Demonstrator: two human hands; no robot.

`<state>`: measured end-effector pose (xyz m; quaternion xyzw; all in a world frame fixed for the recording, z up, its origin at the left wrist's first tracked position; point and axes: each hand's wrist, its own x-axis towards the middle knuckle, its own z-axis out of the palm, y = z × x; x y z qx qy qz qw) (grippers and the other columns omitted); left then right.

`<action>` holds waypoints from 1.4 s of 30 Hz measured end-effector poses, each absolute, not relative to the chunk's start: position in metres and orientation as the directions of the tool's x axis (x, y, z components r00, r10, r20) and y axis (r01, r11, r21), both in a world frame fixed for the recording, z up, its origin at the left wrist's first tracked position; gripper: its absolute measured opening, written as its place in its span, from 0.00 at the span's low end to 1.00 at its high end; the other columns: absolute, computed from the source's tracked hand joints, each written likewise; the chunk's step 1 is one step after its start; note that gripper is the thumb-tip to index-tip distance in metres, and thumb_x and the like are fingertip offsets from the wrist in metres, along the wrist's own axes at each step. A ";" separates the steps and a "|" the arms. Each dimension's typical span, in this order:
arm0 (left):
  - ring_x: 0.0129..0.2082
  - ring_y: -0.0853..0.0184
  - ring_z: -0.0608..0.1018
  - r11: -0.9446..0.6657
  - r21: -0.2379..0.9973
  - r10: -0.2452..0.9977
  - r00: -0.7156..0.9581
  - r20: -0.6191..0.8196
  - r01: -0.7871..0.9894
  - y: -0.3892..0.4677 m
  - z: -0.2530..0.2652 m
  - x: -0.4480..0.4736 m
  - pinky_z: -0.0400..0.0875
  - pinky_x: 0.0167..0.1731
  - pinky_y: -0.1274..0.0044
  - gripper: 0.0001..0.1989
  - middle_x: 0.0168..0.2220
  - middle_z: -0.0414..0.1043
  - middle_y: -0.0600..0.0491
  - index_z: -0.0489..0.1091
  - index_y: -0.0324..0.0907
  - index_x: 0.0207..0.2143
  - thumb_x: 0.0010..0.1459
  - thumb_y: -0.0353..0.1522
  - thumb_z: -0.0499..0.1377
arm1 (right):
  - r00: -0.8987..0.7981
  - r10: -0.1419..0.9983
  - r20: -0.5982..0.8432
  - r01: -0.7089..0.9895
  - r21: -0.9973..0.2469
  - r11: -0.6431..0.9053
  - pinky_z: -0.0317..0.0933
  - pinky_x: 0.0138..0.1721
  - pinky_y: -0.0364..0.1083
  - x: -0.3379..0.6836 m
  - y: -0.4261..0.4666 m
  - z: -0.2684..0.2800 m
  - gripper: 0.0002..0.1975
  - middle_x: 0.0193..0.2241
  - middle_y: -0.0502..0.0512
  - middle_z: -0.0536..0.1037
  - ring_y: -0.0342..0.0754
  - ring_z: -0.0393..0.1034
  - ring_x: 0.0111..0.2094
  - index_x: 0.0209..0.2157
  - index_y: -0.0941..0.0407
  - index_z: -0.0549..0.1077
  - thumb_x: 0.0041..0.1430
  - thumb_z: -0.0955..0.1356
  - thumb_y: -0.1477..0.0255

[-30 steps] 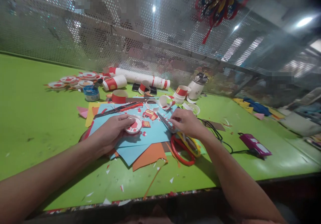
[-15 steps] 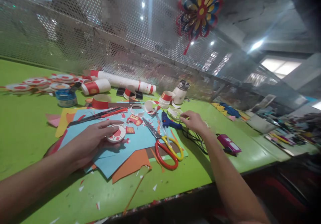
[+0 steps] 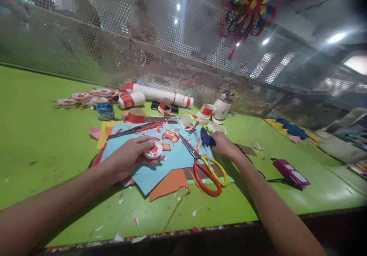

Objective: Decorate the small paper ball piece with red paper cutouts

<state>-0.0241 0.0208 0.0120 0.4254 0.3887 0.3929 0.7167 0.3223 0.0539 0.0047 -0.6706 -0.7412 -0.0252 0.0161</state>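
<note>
Desk: bright green, it is carrying blue paper, paper cups and scraps, and is stretching back to a perforated metal screen.
Room: lamps are shining, and a flower ornament is hanging at upper right.
Left hand: it is pinching a white disc between thumb and fingers.
White disc: it is sitting above the blue paper, its red-patterned face turning upward; being round, it is showing no long axis.
Right hand: its bent fingers are touching a glue gun; whether they are gripping it, I cannot tell.
Glue gun: it is sitting just right of the blades of the scissors, its body slanting from far left to near right; its nozzle's direction is staying unclear to me.
</note>
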 end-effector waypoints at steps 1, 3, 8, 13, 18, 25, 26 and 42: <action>0.32 0.56 0.83 0.324 0.915 0.894 0.393 -0.213 -0.240 0.021 0.012 -0.024 0.79 0.25 0.76 0.11 0.31 0.76 0.43 0.67 0.33 0.45 0.58 0.25 0.58 | -0.097 0.993 0.070 0.995 -0.007 0.098 0.60 0.49 0.50 0.323 0.054 0.004 0.16 0.44 0.64 0.72 0.56 0.66 0.48 0.43 0.63 0.73 0.50 0.68 0.81; 0.32 0.55 0.83 0.323 0.914 0.894 0.396 -0.210 -0.245 0.022 0.010 -0.024 0.78 0.24 0.76 0.10 0.32 0.77 0.41 0.67 0.33 0.44 0.59 0.25 0.57 | -0.084 0.991 0.099 0.994 -0.060 0.090 0.61 0.46 0.48 0.326 0.053 0.003 0.18 0.44 0.64 0.71 0.55 0.67 0.45 0.43 0.63 0.74 0.47 0.67 0.81; 0.30 0.59 0.82 0.335 0.900 0.898 0.385 -0.215 -0.279 0.025 0.009 -0.025 0.79 0.25 0.75 0.11 0.31 0.76 0.43 0.68 0.34 0.44 0.57 0.23 0.57 | -0.014 0.977 0.212 0.971 -0.230 0.063 0.63 0.43 0.49 0.337 0.047 0.016 0.21 0.42 0.62 0.74 0.54 0.70 0.40 0.44 0.60 0.74 0.43 0.68 0.78; 0.27 0.63 0.81 0.335 0.898 0.898 0.386 -0.212 -0.286 0.025 0.011 -0.025 0.79 0.27 0.73 0.14 0.29 0.74 0.49 0.69 0.35 0.45 0.54 0.22 0.58 | 0.060 0.959 0.278 0.882 -0.464 0.080 0.67 0.36 0.49 0.339 0.028 0.045 0.20 0.36 0.58 0.80 0.54 0.74 0.35 0.45 0.58 0.73 0.51 0.67 0.66; 0.31 0.58 0.82 0.349 0.902 0.890 0.392 -0.233 -0.256 0.022 0.013 -0.025 0.79 0.28 0.74 0.18 0.31 0.74 0.47 0.67 0.35 0.47 0.52 0.21 0.58 | -0.094 0.978 0.186 0.638 -0.742 0.203 0.68 0.33 0.46 0.310 -0.002 0.064 0.22 0.35 0.59 0.81 0.52 0.76 0.34 0.40 0.58 0.76 0.60 0.63 0.54; 0.25 0.65 0.80 0.359 0.893 0.898 0.361 -0.252 -0.271 0.020 0.016 -0.021 0.78 0.26 0.75 0.17 0.29 0.73 0.50 0.68 0.35 0.45 0.51 0.20 0.58 | -0.372 0.928 -0.011 0.713 -0.643 0.278 0.64 0.25 0.42 0.257 -0.024 0.073 0.23 0.27 0.54 0.78 0.47 0.70 0.27 0.33 0.55 0.79 0.58 0.64 0.50; 0.24 0.67 0.79 0.359 0.893 0.901 0.352 -0.256 -0.270 0.019 0.016 -0.021 0.78 0.26 0.75 0.17 0.29 0.73 0.50 0.68 0.35 0.45 0.51 0.21 0.58 | -0.383 0.923 -0.038 0.729 -0.625 0.277 0.63 0.24 0.42 0.253 -0.024 0.072 0.23 0.26 0.53 0.77 0.46 0.69 0.25 0.32 0.55 0.78 0.59 0.64 0.50; 0.25 0.66 0.78 0.316 0.933 0.907 0.344 -0.244 -0.171 0.017 0.015 -0.019 0.77 0.27 0.74 0.17 0.31 0.76 0.48 0.71 0.38 0.44 0.49 0.25 0.62 | -0.385 0.914 -0.131 0.737 -0.639 0.219 0.65 0.31 0.42 0.241 -0.023 0.058 0.26 0.30 0.55 0.79 0.47 0.71 0.30 0.33 0.57 0.78 0.62 0.60 0.50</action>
